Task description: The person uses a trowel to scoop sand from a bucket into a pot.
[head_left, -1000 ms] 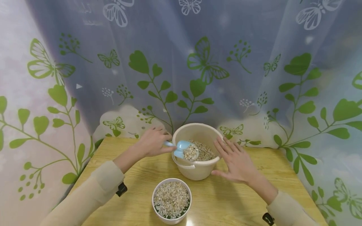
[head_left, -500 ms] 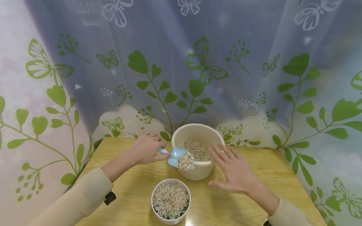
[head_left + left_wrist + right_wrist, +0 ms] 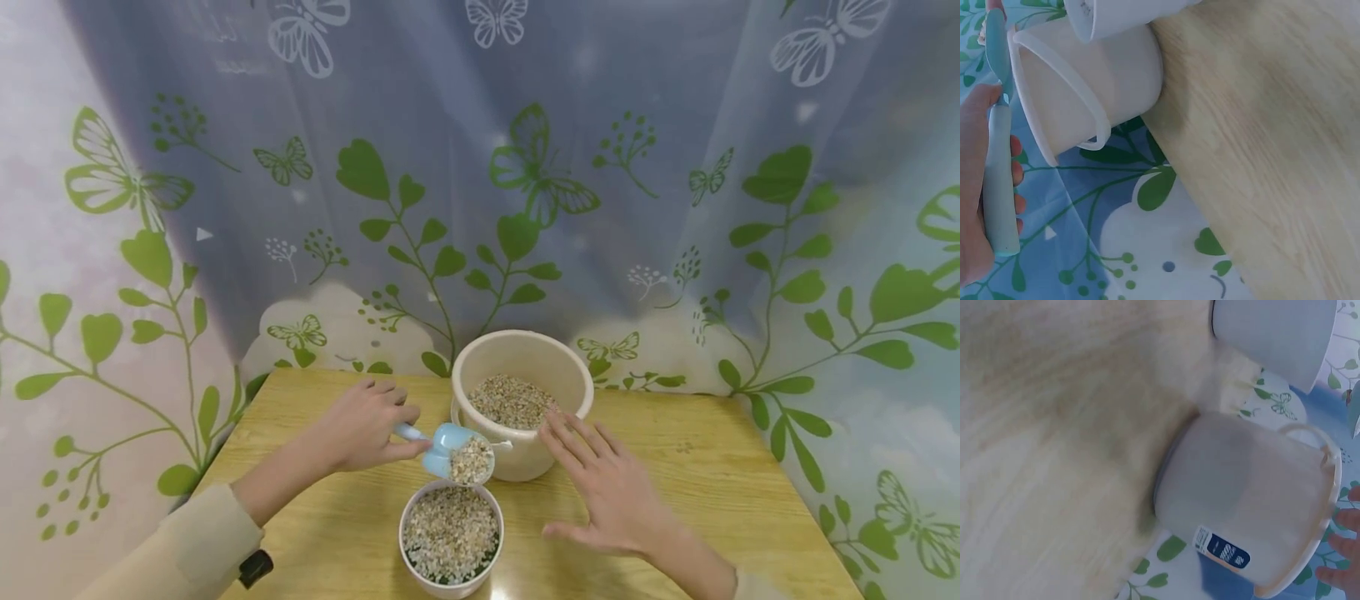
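Note:
My left hand (image 3: 367, 429) grips the handle of a light blue scoop (image 3: 448, 442), whose bowl carries a heap of small mixed-colour gravel (image 3: 471, 461). The scoop is above the far rim of a white pot (image 3: 405, 554). Pale gravel (image 3: 452, 529) fills the pot near its top, with dark green showing along its front edge. Behind stands a cream bucket (image 3: 521, 454) with more gravel (image 3: 513, 400) inside. Spread, fairly straight fingers mark my right hand (image 3: 611, 496), which is by the bucket's front right rim; whether it touches is unclear. The scoop handle (image 3: 1000, 181) fills my left grip in the left wrist view.
Everything stands on a wooden table (image 3: 697, 483). A curtain (image 3: 465, 208) printed with leaves and butterflies hangs right behind the bucket. The bucket's white carrying handle (image 3: 1075, 87) is folded down on its side. A blue and white label (image 3: 1222, 548) is on the bucket wall.
My left hand has brought the loaded scoop from over the bucket toward me and slightly left, to the pot's far rim. My right hand has drawn back a little toward me from the bucket rim.

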`<state>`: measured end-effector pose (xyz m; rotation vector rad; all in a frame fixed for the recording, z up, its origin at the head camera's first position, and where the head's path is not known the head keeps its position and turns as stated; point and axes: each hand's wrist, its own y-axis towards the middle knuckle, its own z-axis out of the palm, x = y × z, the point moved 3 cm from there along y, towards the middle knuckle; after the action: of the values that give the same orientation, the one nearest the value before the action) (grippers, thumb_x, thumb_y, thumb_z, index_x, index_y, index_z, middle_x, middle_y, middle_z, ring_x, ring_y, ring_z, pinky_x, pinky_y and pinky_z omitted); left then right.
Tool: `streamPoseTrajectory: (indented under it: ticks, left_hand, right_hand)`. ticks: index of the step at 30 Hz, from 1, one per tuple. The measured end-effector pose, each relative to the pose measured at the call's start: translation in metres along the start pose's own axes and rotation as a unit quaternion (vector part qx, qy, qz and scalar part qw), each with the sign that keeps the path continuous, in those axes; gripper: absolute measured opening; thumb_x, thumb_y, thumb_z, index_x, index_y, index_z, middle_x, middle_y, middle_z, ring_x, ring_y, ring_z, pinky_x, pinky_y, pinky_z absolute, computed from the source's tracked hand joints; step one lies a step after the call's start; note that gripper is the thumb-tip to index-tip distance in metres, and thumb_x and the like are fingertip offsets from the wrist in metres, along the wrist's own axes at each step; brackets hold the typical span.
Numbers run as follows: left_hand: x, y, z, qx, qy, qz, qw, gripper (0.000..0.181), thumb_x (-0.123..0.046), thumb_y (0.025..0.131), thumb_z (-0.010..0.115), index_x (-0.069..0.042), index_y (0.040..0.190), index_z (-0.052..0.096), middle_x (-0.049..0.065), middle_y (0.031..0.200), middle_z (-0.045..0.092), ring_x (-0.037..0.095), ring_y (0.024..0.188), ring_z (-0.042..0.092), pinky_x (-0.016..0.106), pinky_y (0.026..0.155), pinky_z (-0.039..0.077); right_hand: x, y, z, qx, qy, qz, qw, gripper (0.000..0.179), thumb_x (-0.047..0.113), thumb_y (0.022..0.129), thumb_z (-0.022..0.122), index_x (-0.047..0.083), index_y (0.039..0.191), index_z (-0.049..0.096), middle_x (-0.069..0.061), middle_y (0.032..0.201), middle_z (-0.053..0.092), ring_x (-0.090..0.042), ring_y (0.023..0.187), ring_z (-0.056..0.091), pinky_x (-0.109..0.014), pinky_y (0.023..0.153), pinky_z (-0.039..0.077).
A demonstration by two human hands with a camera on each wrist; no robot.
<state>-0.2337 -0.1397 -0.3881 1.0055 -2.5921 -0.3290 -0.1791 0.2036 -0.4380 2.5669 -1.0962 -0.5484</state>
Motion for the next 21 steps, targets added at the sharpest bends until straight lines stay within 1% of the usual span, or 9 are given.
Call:
streamPoseTrajectory:
  ticks: [5,6,8,10,12,13,15,18,21]
  left_hand:
    - [-0.003,-0.013,0.001,-0.008,0.009,0.014,0.9998,0.04,-0.064,0.096,0.065,-0.025,0.092,0.075,-0.007,0.081,0.067,0.011,0.073,0.06,0.03,0.068,0.047]
    - [-0.004,-0.015,0.001,-0.01,0.013,0.017,0.9997,0.04,-0.064,0.096,0.065,-0.025,0.092,0.075,-0.007,0.082,0.067,0.011,0.074,0.06,0.03,0.068,0.048]
    - [-0.006,-0.019,0.001,-0.009,0.018,0.019,0.9996,0.041,-0.065,0.096,0.064,-0.026,0.092,0.075,-0.008,0.082,0.067,0.01,0.074,0.06,0.032,0.071,0.051]
    - [-0.007,-0.022,0.001,-0.007,0.02,0.021,0.9996,0.041,-0.066,0.096,0.064,-0.026,0.092,0.075,-0.008,0.081,0.066,0.01,0.074,0.059,0.032,0.07,0.051]
    - [-0.01,-0.024,0.002,-0.005,0.022,0.023,0.9995,0.042,-0.067,0.096,0.063,-0.027,0.091,0.074,-0.008,0.081,0.066,0.01,0.073,0.058,0.031,0.069,0.05]
    - [-0.011,-0.025,0.001,-0.005,0.022,0.025,0.9994,0.042,-0.067,0.096,0.063,-0.027,0.091,0.074,-0.008,0.08,0.066,0.01,0.073,0.057,0.031,0.068,0.048]
    - [-0.013,-0.027,0.001,-0.008,0.027,0.028,0.9992,0.043,-0.067,0.096,0.063,-0.027,0.089,0.073,-0.008,0.08,0.066,0.01,0.072,0.056,0.03,0.067,0.045]
    - [-0.016,-0.028,0.003,-0.008,0.037,0.036,0.9986,0.043,-0.068,0.096,0.062,-0.028,0.087,0.072,-0.008,0.081,0.067,0.01,0.073,0.057,0.029,0.068,0.044]
    - [-0.019,-0.029,0.003,-0.004,0.041,0.044,0.9982,0.044,-0.069,0.096,0.06,-0.028,0.087,0.072,-0.008,0.081,0.067,0.01,0.074,0.057,0.029,0.069,0.044]
  right_hand:
    - [0.013,-0.007,0.002,-0.008,-0.004,-0.015,0.9998,0.111,0.094,0.09,0.022,0.015,0.167,0.032,-0.006,0.175,0.029,-0.028,0.16,0.034,-0.055,0.119,0.042]
    - [0.016,-0.008,0.002,-0.01,-0.006,-0.019,0.9997,0.11,0.094,0.09,0.023,0.015,0.167,0.032,-0.006,0.175,0.029,-0.028,0.16,0.035,-0.054,0.122,0.039]
    - [0.022,-0.01,0.003,-0.012,-0.011,-0.03,0.9994,0.11,0.094,0.09,0.023,0.015,0.167,0.032,-0.006,0.175,0.031,-0.028,0.159,0.038,-0.05,0.13,0.027]
    - [0.027,-0.011,0.005,-0.014,-0.019,-0.042,0.9988,0.11,0.094,0.09,0.022,0.015,0.166,0.033,-0.008,0.174,0.034,-0.028,0.157,0.041,-0.045,0.135,0.01]
    - [0.033,-0.011,0.007,-0.012,-0.023,-0.052,0.9983,0.11,0.094,0.09,0.023,0.014,0.166,0.034,-0.008,0.172,0.036,-0.028,0.156,0.043,-0.04,0.135,-0.006]
    - [0.036,-0.011,0.009,-0.01,-0.023,-0.057,0.998,0.11,0.094,0.09,0.024,0.014,0.165,0.035,-0.008,0.172,0.037,-0.028,0.156,0.044,-0.04,0.134,-0.011]
    - [0.041,-0.012,0.013,-0.005,-0.028,-0.064,0.9975,0.111,0.095,0.089,0.025,0.014,0.165,0.035,-0.007,0.172,0.036,-0.028,0.155,0.044,-0.04,0.134,-0.009]
    - [0.047,-0.013,0.019,0.003,-0.034,-0.065,0.9973,0.112,0.096,0.087,0.028,0.016,0.165,0.036,-0.005,0.173,0.034,-0.026,0.156,0.044,-0.047,0.133,0.01]
    - [0.052,-0.014,0.025,0.019,-0.028,-0.061,0.9976,0.113,0.096,0.086,0.033,0.016,0.166,0.033,-0.005,0.175,0.031,-0.026,0.157,0.041,-0.053,0.126,0.028]
